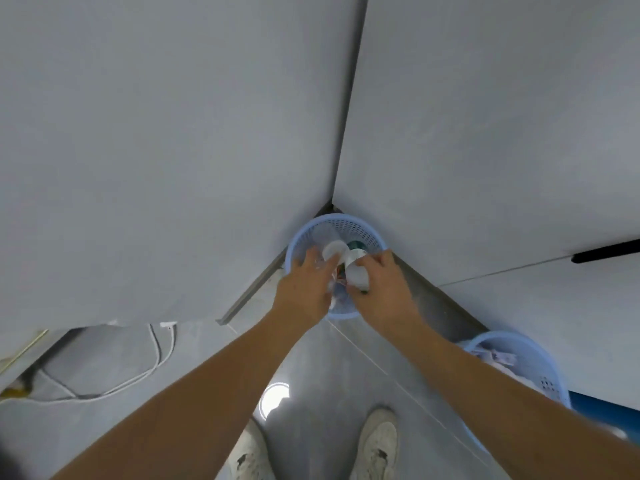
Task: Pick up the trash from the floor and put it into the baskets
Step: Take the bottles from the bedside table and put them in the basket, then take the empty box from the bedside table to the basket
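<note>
Two plain grey walls (173, 133) meet in a corner, and the grey tiled floor (322, 368) runs up to it. Tucked right into that corner stands a round light-blue perforated plastic basket (360, 227), its rim touching both walls. A second light-blue plastic basket (540, 362) sits along the right-hand wall, partly hidden behind the person's right forearm, with crumpled pale paper inside it.

Both bare arms reach forward over the corner basket. The left hand (304, 289) grips a clear plastic cup with a white lid (333, 250), fingers curled round its side, holding it above the basket's opening. The right hand (384, 289) is closed round a small white plastic cup (356, 273), just beside the other one, also over the basket. Under the hands, colourful scraps of trash lie inside the basket, too hidden to name.

A white cable (152, 368) trails over the floor by the left wall. The person's pale worn sneakers (379, 445) stand at the near edge of the floor.
</note>
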Demonstrator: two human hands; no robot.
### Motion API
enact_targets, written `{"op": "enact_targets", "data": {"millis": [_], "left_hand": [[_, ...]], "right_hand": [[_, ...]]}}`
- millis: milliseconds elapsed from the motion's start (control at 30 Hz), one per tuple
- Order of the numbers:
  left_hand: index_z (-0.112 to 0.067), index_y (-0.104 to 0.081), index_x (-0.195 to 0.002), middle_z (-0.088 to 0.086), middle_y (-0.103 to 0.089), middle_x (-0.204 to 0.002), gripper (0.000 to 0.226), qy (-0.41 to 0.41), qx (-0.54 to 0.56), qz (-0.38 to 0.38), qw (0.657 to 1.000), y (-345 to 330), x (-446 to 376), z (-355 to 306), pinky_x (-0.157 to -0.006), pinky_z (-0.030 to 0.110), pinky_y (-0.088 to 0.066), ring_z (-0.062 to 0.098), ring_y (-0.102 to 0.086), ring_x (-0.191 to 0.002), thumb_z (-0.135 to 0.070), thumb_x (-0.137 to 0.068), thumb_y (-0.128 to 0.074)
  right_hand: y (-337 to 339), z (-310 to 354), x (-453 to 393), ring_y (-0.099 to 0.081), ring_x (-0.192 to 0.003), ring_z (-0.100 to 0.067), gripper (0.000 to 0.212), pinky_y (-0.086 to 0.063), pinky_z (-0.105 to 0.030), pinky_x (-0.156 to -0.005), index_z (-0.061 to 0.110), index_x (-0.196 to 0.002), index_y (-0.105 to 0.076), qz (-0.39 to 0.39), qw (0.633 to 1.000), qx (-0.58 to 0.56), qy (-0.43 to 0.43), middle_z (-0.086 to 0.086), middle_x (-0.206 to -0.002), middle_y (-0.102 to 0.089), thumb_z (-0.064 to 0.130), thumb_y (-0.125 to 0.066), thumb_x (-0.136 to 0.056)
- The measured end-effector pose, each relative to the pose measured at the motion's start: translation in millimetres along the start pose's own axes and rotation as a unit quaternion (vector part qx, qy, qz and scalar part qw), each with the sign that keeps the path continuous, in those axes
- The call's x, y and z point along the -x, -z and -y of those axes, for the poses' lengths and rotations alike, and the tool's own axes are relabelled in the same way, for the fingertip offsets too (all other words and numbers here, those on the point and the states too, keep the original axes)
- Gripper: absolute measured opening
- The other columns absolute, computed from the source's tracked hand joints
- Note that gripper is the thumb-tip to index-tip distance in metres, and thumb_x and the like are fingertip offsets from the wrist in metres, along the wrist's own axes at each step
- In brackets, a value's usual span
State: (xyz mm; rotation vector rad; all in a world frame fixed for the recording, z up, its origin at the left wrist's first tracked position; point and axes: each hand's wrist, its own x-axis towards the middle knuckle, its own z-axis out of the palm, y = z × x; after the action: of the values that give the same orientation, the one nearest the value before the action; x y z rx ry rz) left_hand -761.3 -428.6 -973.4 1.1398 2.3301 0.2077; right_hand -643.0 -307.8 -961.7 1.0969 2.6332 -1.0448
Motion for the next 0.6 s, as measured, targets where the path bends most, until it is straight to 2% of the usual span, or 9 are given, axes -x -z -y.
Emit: {"op": "enact_targets", "data": {"millis": [100, 167, 267, 400, 433, 467, 500, 533, 600], "left_hand": [[-0.035, -0.034, -0.148, 0.0, -0.042, -0.144, 0.063, -0.006, 0.064, -0.032, 0.997, 48.5, 78.8, -3.2, -0.074, 0.043, -0.059, 0.026, -0.055, -0.12, -0.027, -0.091, -0.061], [-0.036, -0.035, -0.143, -0.005, -0.045, -0.134, 0.053, 0.03, 0.056, -0.039, 0.997, 96.5, 135.6, -7.6, -0.07, 0.038, -0.058, 0.02, -0.056, -0.115, -0.034, -0.093, -0.052], [-0.035, -0.037, -0.139, -0.007, -0.046, -0.13, 0.047, 0.103, 0.065, -0.052, 0.991, 178.2, 226.7, -13.8, -0.073, 0.038, -0.057, 0.017, -0.05, -0.12, -0.042, -0.093, -0.041], [-0.028, -0.045, -0.131, -0.004, -0.05, -0.126, 0.039, 0.222, 0.096, -0.113, 0.964, 275.5, 342.7, -2.6, -0.081, 0.04, -0.051, 0.021, -0.05, -0.118, -0.042, -0.095, -0.041], [-0.027, -0.046, -0.129, -0.004, -0.051, -0.124, 0.037, 0.257, 0.104, -0.135, 0.951, 292.0, 369.2, 5.2, -0.083, 0.04, -0.049, 0.021, -0.05, -0.118, -0.042, -0.095, -0.042], [-0.027, -0.047, -0.128, -0.004, -0.051, -0.123, 0.036, 0.289, 0.116, -0.159, 0.937, 304.6, 395.0, 15.8, -0.083, 0.039, -0.048, 0.019, -0.05, -0.118, -0.042, -0.096, -0.043], [-0.028, -0.048, -0.126, -0.005, -0.052, -0.122, 0.034, 0.32, 0.132, -0.186, 0.919, 314.3, 420.1, 28.3, -0.084, 0.037, -0.047, 0.018, -0.051, -0.117, -0.043, -0.096, -0.044], [-0.028, -0.049, -0.126, -0.006, -0.053, -0.122, 0.034, 0.35, 0.149, -0.211, 0.9, 321.2, 443.7, 42.3, -0.084, 0.036, -0.046, 0.017, -0.052, -0.116, -0.043, -0.096, -0.044], [-0.028, -0.051, -0.126, -0.007, -0.056, -0.12, 0.033, 0.409, 0.185, -0.249, 0.858, 326.7, 486.2, 76.2, -0.083, 0.033, -0.046, 0.016, -0.057, -0.112, -0.042, -0.096, -0.046]], "right_hand": [[29.2, 55.4, 57.9, -0.061, -0.103, -0.024, 0.036, -0.052, -0.032, -0.082, 0.02, -0.119, -0.064, -0.009, 0.999, -0.01, 0.035, 0.001, -0.12, -0.052, 0.02, -0.075, -0.085], [57.7, 103.5, 100.1, -0.059, -0.106, -0.016, 0.042, -0.049, -0.028, -0.083, 0.027, -0.123, -0.058, 0.003, 0.997, -0.041, 0.059, 0.01, -0.123, -0.05, 0.018, -0.074, -0.085], [94.5, 180.7, 156.0, -0.062, -0.108, -0.011, 0.044, -0.053, -0.031, -0.086, 0.035, -0.119, -0.055, 0.054, 0.993, -0.086, 0.054, 0.011, -0.124, -0.053, 0.015, -0.075, -0.085], [108.5, 275.8, 215.0, -0.065, -0.103, -0.009, 0.045, -0.05, -0.028, -0.081, 0.052, -0.099, -0.055, 0.214, 0.971, -0.098, 0.046, 0.008, -0.112, -0.059, 0.025, -0.081, -0.074], [75.2, 271.4, 213.2, -0.066, -0.1, -0.014, 0.051, -0.05, -0.03, -0.079, 0.05, -0.101, -0.06, 0.255, 0.96, -0.106, 0.041, 0.004, -0.109, -0.061, 0.035, -0.086, -0.06], [47.4, 257.1, 208.5, -0.066, -0.103, -0.024, 0.074, -0.053, -0.034, -0.078, 0.051, -0.108, -0.061, 0.252, 0.961, -0.083, 0.073, -0.004, -0.107, -0.062, 0.043, -0.089, -0.04], [17.4, 258.0, 208.1, -0.063, -0.11, -0.035, 0.103, -0.058, -0.038, -0.074, 0.058, -0.117, -0.055, 0.19, 0.972, -0.092, 0.107, -0.013, -0.107, -0.06, 0.04, -0.089, -0.021], [0.0, 268.9, 214.7, -0.063, -0.111, -0.039, 0.114, -0.06, -0.042, -0.065, 0.066, -0.117, -0.05, 0.179, 0.969, -0.118, 0.119, -0.018, -0.104, -0.059, 0.025, -0.087, -0.018], [-2.1, 327.6, 246.4, -0.068, -0.08, -0.019, 0.088, -0.058, -0.031, -0.057, 0.069, -0.102, -0.051, 0.261, 0.949, -0.074, 0.163, -0.005, -0.094, -0.064, 0.005, -0.083, -0.051]]}}
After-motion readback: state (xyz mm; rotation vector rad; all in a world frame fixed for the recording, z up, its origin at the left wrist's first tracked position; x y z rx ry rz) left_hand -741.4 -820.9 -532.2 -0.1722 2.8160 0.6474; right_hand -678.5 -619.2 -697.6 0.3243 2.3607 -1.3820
